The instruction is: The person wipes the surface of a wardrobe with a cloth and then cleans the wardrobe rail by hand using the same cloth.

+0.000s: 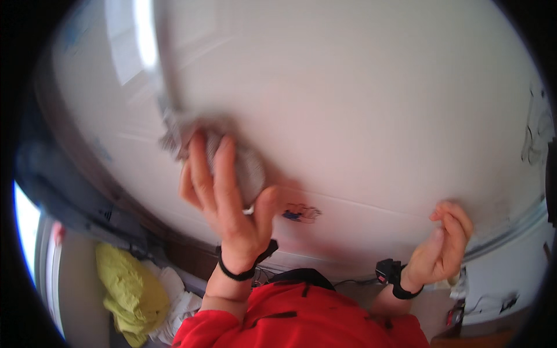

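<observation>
My left hand (230, 195) presses a bunched grey cloth (250, 174) against a large white panel (348, 108), fingers spread over it. The cloth looks finely ribbed, and its upper left end is crumpled and blurred. Just right of that hand, a small dark and reddish drawing (302, 213) marks the panel. My right hand (446, 243) hovers near the panel's lower right part, fingers loosely curled and thumb apart. Nothing shows in it; whether its fingertips touch the surface is unclear. Black bands with small devices circle both wrists.
Dark scribbled lines (531, 135) run along the panel's right side, and faint blue smudges (76, 32) lie at upper left. A yellow-green bundle (130, 291) sits at lower left beside white fabric (178, 304). Cables (357, 282) pass beneath the panel.
</observation>
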A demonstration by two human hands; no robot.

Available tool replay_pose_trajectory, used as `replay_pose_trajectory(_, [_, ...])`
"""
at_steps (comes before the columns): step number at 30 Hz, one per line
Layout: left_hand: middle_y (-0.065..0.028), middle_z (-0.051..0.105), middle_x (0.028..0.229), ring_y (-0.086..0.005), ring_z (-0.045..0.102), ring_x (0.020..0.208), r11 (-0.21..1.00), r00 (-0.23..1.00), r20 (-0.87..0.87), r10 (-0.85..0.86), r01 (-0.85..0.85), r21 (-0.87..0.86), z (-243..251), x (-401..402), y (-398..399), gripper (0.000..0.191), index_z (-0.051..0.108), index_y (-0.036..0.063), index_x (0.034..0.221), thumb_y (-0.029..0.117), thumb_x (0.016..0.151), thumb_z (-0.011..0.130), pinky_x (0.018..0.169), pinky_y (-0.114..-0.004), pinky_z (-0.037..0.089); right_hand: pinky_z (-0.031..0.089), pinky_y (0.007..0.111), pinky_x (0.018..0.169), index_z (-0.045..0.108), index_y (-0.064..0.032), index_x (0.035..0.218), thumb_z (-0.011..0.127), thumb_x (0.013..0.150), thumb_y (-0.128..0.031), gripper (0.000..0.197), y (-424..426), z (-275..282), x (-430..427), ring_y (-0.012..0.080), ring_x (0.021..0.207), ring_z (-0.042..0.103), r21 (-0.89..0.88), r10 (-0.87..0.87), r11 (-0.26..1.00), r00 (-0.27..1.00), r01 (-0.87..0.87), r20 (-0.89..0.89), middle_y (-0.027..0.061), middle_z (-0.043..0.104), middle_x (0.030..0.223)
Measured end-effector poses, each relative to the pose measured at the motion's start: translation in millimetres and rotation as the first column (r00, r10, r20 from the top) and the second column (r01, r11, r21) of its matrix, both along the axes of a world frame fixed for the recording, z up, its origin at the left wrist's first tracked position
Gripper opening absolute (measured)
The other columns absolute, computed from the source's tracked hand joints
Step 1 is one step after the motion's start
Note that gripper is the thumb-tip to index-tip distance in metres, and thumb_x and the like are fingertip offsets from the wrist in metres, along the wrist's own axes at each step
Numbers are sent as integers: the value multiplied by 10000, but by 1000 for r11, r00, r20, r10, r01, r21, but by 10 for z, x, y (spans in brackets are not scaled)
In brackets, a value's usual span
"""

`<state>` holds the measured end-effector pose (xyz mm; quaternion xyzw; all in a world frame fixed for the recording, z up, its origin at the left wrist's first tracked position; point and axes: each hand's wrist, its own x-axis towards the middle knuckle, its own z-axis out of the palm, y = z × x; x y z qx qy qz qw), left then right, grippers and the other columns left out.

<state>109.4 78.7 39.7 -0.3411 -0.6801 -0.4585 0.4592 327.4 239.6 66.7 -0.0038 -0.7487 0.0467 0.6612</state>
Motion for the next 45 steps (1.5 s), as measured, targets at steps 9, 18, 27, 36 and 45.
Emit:
replay_pose_trajectory(9, [-177,599,1228,-357,477,1056,917,923,-89,-374,354,-186,-371,476,326,449,626,10,1175,-131,753,568,920,-448,399,522,358,682,658,23,983,597,805,4,189,-150,35,-170,298,787,632,-116,148,985,973,-129,177,179,658,978])
replay_pose_trajectory(18, [-185,506,1332,-280,594,1086,964,989,5,-148,143,224,-65,305,376,366,589,-13,1245,-36,880,596,820,-351,543,537,348,684,662,11,1038,635,737,45,303,-125,-149,192,281,817,636,-100,77,993,995,-70,71,169,653,1022])
replay_pose_trajectory(27, [-170,581,1259,-317,548,1169,720,721,-40,-691,683,-123,-67,1199,824,422,544,-23,1292,-45,875,605,939,-405,463,478,449,958,598,-93,1239,727,703,16,562,-145,-271,316,372,1208,494,-99,70,994,974,-50,215,157,459,1394])
replay_pose_trajectory(36, [-226,472,1377,-325,520,1182,176,192,202,-960,980,-94,-33,1569,1087,598,344,-42,1416,-71,864,573,996,-419,425,472,410,921,626,-28,1134,749,606,61,550,144,-547,635,354,1155,520,-190,-308,933,951,306,19,175,482,1314])
replay_pose_trajectory(45, [-242,524,1290,-356,501,1162,256,267,60,-962,956,-144,76,1693,1213,480,440,-77,1318,1,864,573,1015,-464,385,484,412,750,615,-59,891,606,542,143,404,726,-976,1175,357,960,549,-429,-607,751,780,502,-151,115,568,1071])
